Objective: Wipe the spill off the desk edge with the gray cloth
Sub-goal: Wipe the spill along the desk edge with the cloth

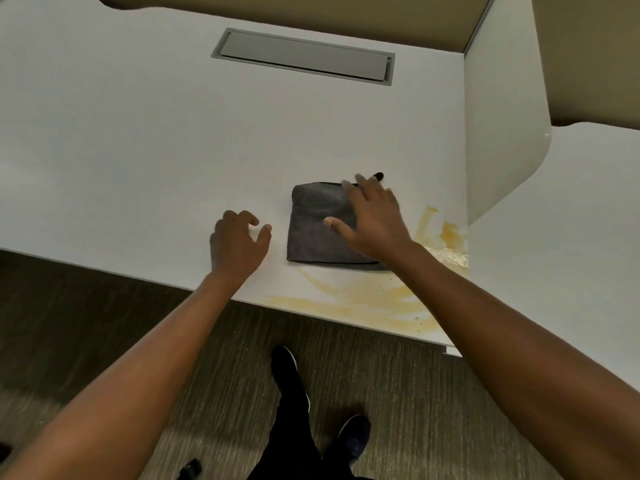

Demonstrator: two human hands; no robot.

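The right hand [372, 220] lies spread, fingers apart, on the right part of the gray cloth [318, 226], gripping nothing. The left hand [237, 242] hovers just left of the cloth, fingers loosely curled and apart, empty. The cloth is a folded, nearly square dark pad lying flat on the white surface [138, 150]; no long axis is clear. Its right edge is hidden under the hand. Yellow spill [363, 299] smears the near edge just below and right of the cloth.

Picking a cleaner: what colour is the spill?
Yellow-orange spill, streaked on the white desk; seen in the head view.
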